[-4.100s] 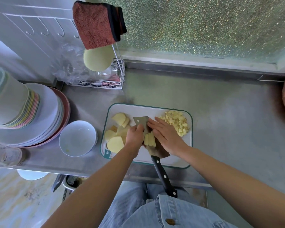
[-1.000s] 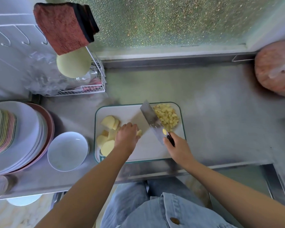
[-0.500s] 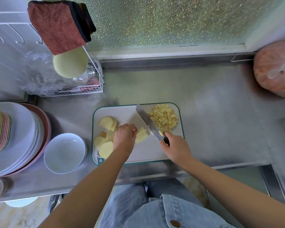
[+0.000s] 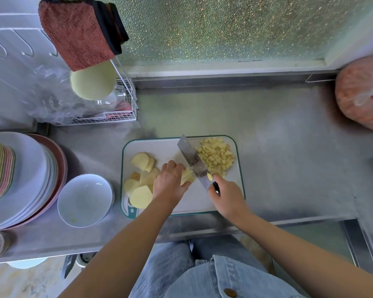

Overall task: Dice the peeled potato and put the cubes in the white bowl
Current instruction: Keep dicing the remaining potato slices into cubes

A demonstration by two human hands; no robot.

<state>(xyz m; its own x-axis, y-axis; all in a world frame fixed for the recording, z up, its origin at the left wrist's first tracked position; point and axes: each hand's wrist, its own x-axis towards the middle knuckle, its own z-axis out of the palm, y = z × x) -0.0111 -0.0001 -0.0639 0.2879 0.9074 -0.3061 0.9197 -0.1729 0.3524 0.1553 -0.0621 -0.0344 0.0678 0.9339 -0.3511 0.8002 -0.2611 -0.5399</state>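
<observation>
My left hand [image 4: 170, 181] curls knuckles-up over the potato strips [image 4: 187, 178] on the cutting board [image 4: 166, 146], pinning them, while my right hand [image 4: 226, 196] grips the knife [image 4: 193, 161], blade slanted against them. The cubes [image 4: 216, 157] lie heaped right of the blade; the white bowl [image 4: 84, 201] sits left of the board.

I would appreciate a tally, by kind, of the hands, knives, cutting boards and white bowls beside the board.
Hands: 2, left hand and right hand
Knife: 1
Cutting board: 1
White bowl: 1
Total: 5
</observation>
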